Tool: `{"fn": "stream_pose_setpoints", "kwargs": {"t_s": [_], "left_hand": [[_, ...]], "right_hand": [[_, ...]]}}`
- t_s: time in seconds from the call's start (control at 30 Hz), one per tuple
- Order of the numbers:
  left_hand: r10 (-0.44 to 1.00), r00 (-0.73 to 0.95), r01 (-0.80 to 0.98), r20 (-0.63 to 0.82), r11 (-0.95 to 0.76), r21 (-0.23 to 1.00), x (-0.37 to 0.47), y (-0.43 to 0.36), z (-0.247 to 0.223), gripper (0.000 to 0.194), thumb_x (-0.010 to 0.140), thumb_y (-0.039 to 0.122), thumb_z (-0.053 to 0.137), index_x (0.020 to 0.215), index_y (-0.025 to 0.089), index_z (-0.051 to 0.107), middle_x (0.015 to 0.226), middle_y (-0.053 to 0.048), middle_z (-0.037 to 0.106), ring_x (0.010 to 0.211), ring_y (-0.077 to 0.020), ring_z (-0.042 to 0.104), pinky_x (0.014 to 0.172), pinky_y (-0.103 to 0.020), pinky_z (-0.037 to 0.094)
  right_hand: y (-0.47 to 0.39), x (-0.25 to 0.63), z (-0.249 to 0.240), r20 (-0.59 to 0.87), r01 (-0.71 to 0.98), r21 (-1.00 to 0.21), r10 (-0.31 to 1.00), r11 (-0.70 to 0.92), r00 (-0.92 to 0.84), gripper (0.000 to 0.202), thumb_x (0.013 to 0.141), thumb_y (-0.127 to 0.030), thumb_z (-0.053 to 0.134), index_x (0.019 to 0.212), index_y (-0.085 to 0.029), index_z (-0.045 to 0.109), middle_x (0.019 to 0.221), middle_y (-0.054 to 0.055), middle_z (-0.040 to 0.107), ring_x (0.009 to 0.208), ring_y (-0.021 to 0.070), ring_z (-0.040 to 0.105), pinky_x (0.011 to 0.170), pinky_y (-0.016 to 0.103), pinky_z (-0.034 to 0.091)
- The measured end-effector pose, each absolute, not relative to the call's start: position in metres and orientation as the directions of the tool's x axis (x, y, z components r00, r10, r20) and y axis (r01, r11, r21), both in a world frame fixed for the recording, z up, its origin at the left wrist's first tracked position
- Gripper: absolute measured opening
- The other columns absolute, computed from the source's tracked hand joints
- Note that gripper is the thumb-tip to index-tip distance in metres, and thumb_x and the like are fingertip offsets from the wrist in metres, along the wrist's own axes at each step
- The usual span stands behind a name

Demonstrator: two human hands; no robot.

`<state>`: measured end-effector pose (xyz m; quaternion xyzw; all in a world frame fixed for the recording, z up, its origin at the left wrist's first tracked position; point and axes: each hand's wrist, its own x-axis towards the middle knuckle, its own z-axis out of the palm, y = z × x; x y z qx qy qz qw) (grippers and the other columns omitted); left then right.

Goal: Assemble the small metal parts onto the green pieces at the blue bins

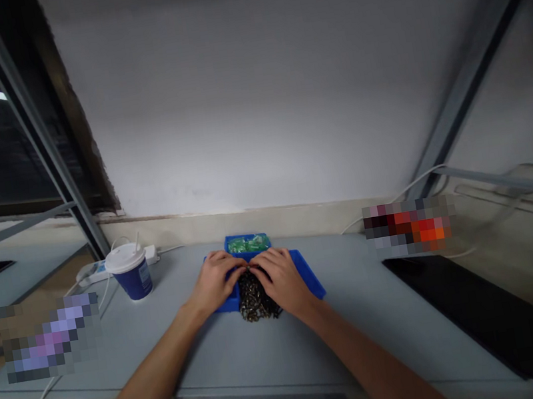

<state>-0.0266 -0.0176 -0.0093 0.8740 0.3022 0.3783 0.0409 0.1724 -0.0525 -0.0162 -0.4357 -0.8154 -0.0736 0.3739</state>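
My left hand (216,279) and my right hand (282,278) rest side by side on a blue tray (313,279) on the grey table (250,350). Their fingertips meet at the top of a dark pile of small parts (255,302) that lies in the tray between them. The fingers are pinched together there, but whatever they pinch is too small to make out. Just behind the tray stands a smaller blue box with green pieces (247,243) in it.
A blue paper cup with a white lid (130,270) stands left of the tray, with a white power strip (100,269) and cables behind it. A dark flat mat (471,309) lies at the table's right. The wall rises close behind.
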Motion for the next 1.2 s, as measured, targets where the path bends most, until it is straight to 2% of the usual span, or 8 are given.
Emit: {"fn": "stream_pose_setpoints", "kwargs": {"t_s": [0.2, 0.43, 0.93, 1.2], "left_hand": [[0.57, 0.545, 0.517, 0.615, -0.806, 0.289, -0.0267, -0.019, -0.0089, 0.02, 0.101, 0.031, 0.053, 0.103, 0.023, 0.072, 0.096, -0.005, 0.074, 0.095, -0.0209, 0.063, 0.092, -0.039, 0.044], [0.544, 0.577, 0.517, 0.61, -0.821, 0.243, -0.0258, -0.0204, -0.0085, 0.018, 0.099, 0.026, 0.053, 0.104, 0.022, 0.07, 0.096, -0.005, 0.074, 0.094, -0.0212, 0.063, 0.092, -0.039, 0.043], [0.502, 0.63, 0.462, 0.593, -0.856, 0.233, -0.0259, -0.0238, -0.0063, 0.017, 0.097, 0.022, 0.053, 0.099, 0.021, 0.07, 0.095, -0.003, 0.074, 0.094, -0.0196, 0.064, 0.092, -0.037, 0.043], [0.511, 0.605, 0.478, 0.611, -0.846, 0.234, -0.0265, -0.0214, -0.0073, 0.019, 0.098, 0.024, 0.052, 0.098, 0.02, 0.07, 0.095, -0.005, 0.073, 0.092, -0.0202, 0.063, 0.09, -0.037, 0.043]], "right_hand": [[-0.0532, 0.172, -0.0156, 0.694, 0.767, -0.207, 0.644, 0.607, -0.322, 0.017, 0.102, -0.02, 0.049, 0.098, -0.02, 0.065, 0.096, 0.005, 0.071, 0.094, 0.0207, 0.06, 0.092, 0.037, 0.037], [-0.054, 0.1709, -0.0145, 0.71, 0.755, -0.204, 0.625, 0.623, -0.324, 0.018, 0.102, -0.02, 0.048, 0.097, -0.021, 0.065, 0.094, 0.005, 0.071, 0.093, 0.021, 0.06, 0.091, 0.037, 0.037], [-0.056, 0.1699, -0.0141, 0.663, 0.753, -0.198, 0.651, 0.628, -0.369, 0.026, 0.105, -0.022, 0.042, 0.092, -0.02, 0.063, 0.09, 0.005, 0.072, 0.09, 0.0213, 0.06, 0.09, 0.038, 0.035], [-0.0558, 0.1696, -0.0132, 0.685, 0.723, -0.209, 0.626, 0.658, -0.372, 0.013, 0.102, -0.018, 0.046, 0.105, -0.02, 0.059, 0.098, 0.006, 0.071, 0.092, 0.0229, 0.061, 0.088, 0.039, 0.037]]}}
